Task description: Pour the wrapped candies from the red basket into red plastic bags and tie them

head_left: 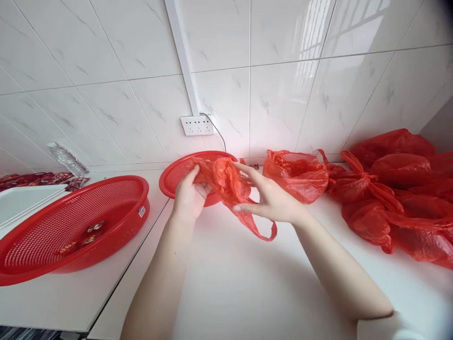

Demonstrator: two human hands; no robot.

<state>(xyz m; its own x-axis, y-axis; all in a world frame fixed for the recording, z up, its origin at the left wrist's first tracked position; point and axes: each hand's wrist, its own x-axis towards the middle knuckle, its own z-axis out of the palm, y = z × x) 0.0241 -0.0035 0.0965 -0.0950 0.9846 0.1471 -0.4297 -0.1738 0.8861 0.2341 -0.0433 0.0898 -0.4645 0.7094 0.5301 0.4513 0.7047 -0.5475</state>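
A crumpled red plastic bag (pixel 230 182) is held up between my two hands, above the white table, with one handle loop hanging down at its lower right. My left hand (pixel 191 191) pinches the bag's left end between thumb and fingers. On the right side of the bag, my right hand (pixel 264 193) is spread, thumb and fingers apart, with the fingertips beside the plastic. Behind the hands stands a small red basket (pixel 175 172), partly hidden by them. An open red bag (pixel 297 177) rests on the table just right of my right hand.
A large red basket (pixel 120 208) holding a few small red packets (pixel 90 233) stands at the left. Farther left are white trays (pixel 28 200) and a clear plastic wrapper (pixel 69 159). Several filled red bags (pixel 406 189) pile up at the right. A power socket (pixel 197 125) is on the tiled wall.
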